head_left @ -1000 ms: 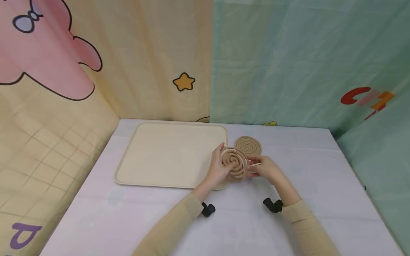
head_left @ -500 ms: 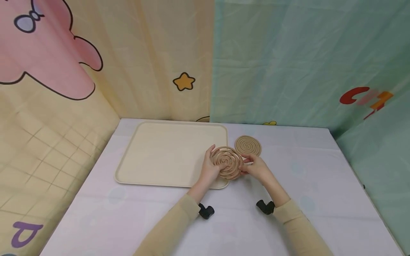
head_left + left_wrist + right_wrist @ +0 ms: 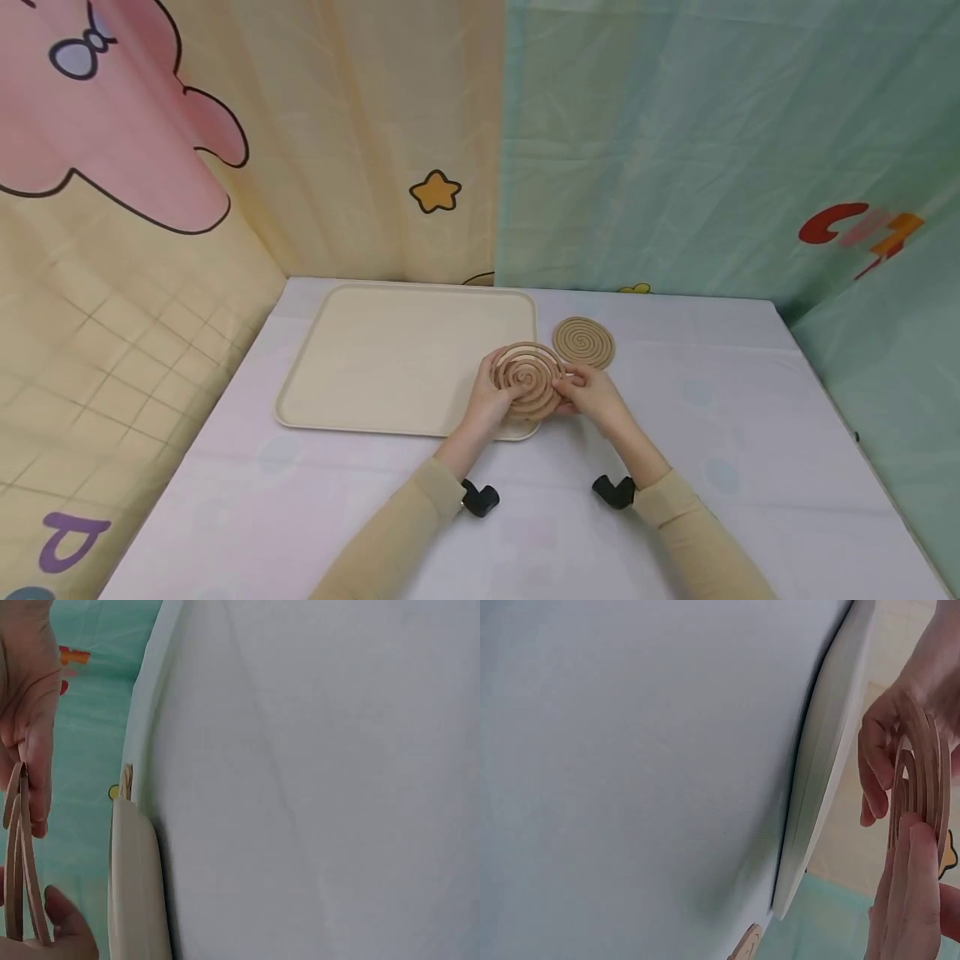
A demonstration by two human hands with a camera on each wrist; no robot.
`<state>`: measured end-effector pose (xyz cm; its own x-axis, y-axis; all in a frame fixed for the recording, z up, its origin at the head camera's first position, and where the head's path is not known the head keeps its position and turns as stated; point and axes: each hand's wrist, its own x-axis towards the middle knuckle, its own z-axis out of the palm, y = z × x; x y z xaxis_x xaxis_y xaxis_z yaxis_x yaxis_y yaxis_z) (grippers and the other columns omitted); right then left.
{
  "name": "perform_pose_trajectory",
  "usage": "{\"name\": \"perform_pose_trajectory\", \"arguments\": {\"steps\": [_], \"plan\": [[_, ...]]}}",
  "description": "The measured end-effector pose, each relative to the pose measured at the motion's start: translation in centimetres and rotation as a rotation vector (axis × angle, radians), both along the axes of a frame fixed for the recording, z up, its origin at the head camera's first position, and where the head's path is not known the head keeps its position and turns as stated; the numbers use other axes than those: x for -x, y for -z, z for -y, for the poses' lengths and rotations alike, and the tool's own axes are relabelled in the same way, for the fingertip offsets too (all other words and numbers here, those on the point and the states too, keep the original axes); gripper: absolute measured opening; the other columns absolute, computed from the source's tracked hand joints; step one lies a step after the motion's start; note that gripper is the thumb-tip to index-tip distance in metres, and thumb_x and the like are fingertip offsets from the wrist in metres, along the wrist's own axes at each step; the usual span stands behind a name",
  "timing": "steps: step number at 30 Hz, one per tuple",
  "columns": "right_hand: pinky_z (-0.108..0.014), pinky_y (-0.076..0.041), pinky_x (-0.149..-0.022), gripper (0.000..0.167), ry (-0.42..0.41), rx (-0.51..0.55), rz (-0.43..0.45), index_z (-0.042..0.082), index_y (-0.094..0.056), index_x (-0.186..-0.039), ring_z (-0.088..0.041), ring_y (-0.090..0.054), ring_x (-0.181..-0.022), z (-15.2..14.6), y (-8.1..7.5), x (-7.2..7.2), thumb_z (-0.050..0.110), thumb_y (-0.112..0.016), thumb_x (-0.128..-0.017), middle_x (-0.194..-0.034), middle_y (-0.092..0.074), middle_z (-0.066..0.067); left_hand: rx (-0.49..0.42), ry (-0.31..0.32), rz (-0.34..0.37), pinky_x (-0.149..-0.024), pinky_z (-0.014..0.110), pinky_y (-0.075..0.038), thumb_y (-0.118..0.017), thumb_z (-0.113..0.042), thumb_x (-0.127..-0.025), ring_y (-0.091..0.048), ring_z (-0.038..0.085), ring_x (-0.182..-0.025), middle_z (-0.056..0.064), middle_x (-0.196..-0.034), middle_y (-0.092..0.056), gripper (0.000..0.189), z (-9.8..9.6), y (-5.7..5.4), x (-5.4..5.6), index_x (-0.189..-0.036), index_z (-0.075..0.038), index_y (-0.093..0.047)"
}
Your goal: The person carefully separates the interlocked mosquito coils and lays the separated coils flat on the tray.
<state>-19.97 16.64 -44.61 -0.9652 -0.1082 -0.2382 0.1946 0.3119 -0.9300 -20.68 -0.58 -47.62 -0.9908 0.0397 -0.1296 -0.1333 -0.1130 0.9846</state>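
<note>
Above the near right corner of a beige tray [image 3: 397, 358], brown spiral coil [image 3: 528, 377] pinched between left hand [image 3: 487, 400] and right hand [image 3: 596, 396], apparently clear of the surface, second coil [image 3: 583, 342] flat on the table [image 3: 750, 433], right of the tray.

The raised coil [image 3: 531, 377], over the near right corner of the tray, looks like pale wood, matt and smooth along its thin bands. The flat coil [image 3: 583, 342], toward the surface's far edge, has the same dull wooden look. The tray [image 3: 390, 358] appears to be plastic, smooth with a soft, low sheen. A creased matt cloth [image 3: 750, 400] covers the surface to its edges. Past the far edge, the yellow curtain [image 3: 360, 125] and green curtain [image 3: 637, 125] are thin, rippled fabric with printed figures. The sleeves [image 3: 405, 525] are plain matt fabric; the black wrist pieces [image 3: 613, 492] look like dull plastic.
</note>
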Motion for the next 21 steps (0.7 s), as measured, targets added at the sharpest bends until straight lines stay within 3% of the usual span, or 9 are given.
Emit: {"name": "perform_pose_trajectory", "arguments": {"steps": [7, 11, 13, 16, 19, 21], "plan": [[-0.022, -0.058, -0.067, 0.043, 0.113, 0.049, 0.061, -0.008, -0.043, -0.137, -0.001, -0.062, -0.071, 0.2, -0.3, 0.2, 0.005, -0.057, -0.098, -0.12, -0.064, -0.025, 0.05, 0.054, 0.005, -0.123, 0.047, -0.018, -0.049, -0.008, -0.101, -0.026, 0.033, -0.148, 0.015, -0.159, -0.032, 0.053, 0.6, -0.3, -0.2, -0.152, -0.01, -0.034], [-0.023, -0.059, -0.07, 0.042, 0.125, 0.061, 0.06, -0.007, -0.042, -0.138, 0.0, -0.063, -0.073, 0.1, -0.2, 0.3, 0.006, -0.054, -0.1, -0.129, -0.059, -0.028, 0.052, 0.045, -0.01, -0.121, 0.044, -0.025, -0.043, -0.01, -0.104, -0.029, 0.032, -0.147, 0.014, -0.158, -0.034, 0.046, 0.7, -0.4, -0.1, -0.15, -0.011, -0.038], [-0.023, -0.059, -0.07, 0.042, 0.129, 0.067, 0.051, -0.007, -0.042, -0.139, 0.0, -0.062, -0.074, 0.0, -0.2, 0.4, 0.008, -0.053, -0.101, -0.132, -0.057, -0.029, 0.017, 0.049, 0.002, -0.113, 0.04, -0.039, -0.045, -0.008, -0.103, -0.039, 0.033, -0.142, 0.015, -0.156, -0.037, 0.048, 0.8, -0.5, -0.1, -0.151, -0.013, -0.039], [-0.02, -0.058, -0.068, 0.042, 0.147, 0.09, 0.044, -0.006, -0.044, -0.139, 0.001, -0.062, -0.075, -0.3, -0.3, 0.5, 0.009, -0.054, -0.101, -0.13, -0.061, -0.025, -0.044, 0.06, 0.048, -0.083, 0.026, -0.058, -0.051, -0.009, -0.101, -0.064, 0.027, -0.117, 0.019, -0.146, -0.049, 0.051, 1.1, -0.6, -0.1, -0.151, -0.018, -0.039], [-0.018, -0.057, -0.066, 0.042, 0.153, 0.154, 0.058, -0.007, -0.047, -0.137, 0.001, -0.062, -0.076, -0.7, -0.4, 0.6, 0.01, -0.055, -0.1, -0.111, -0.07, -0.012, -0.133, 0.074, 0.094, -0.062, 0.018, -0.055, -0.054, -0.011, -0.1, -0.071, 0.015, -0.087, 0.021, -0.131, -0.061, 0.048, 1.5, -0.7, 0.2, -0.148, -0.013, -0.043], [-0.017, -0.056, -0.066, 0.04, 0.146, 0.207, 0.074, -0.008, -0.049, -0.134, 0.0, -0.064, -0.076, -1.0, -0.5, 0.6, 0.012, -0.056, -0.1, -0.097, -0.07, 0.0, -0.196, 0.093, 0.117, -0.061, 0.016, -0.054, -0.056, -0.012, -0.1, -0.069, 0.008, -0.08, 0.017, -0.121, -0.067, 0.044, 1.7, -0.7, 0.3, -0.143, -0.006, -0.047]]}}
